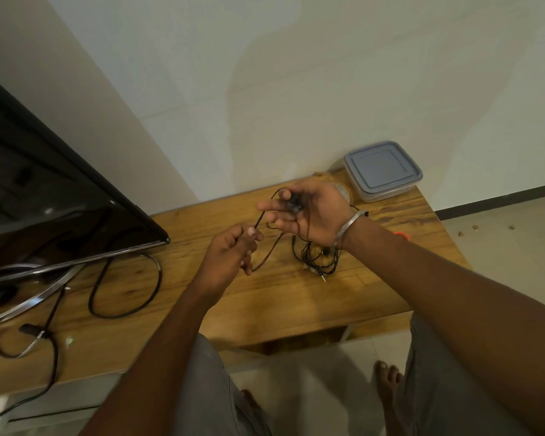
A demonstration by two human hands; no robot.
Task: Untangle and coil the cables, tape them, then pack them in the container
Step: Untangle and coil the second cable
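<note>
Early stage imo: left hand (pixel 233 247) pinches the thin black cable (pixel 260 217) w/ thumb & finger, right hand (pixel 309 212) is palm-up, fingers spread, thumb pinning its dark end, the tangle (pixel 318 259) lies uncoiled & untaped on the table (pixel 265 309), and the container (pixel 383 171) sits lidded at far right.

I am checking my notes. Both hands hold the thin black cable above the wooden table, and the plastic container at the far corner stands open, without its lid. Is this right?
Not fully. The head view shows the plastic container closed, with its grey lid on. The rest holds: left hand and right hand hold the thin black cable above the wooden table.
</note>
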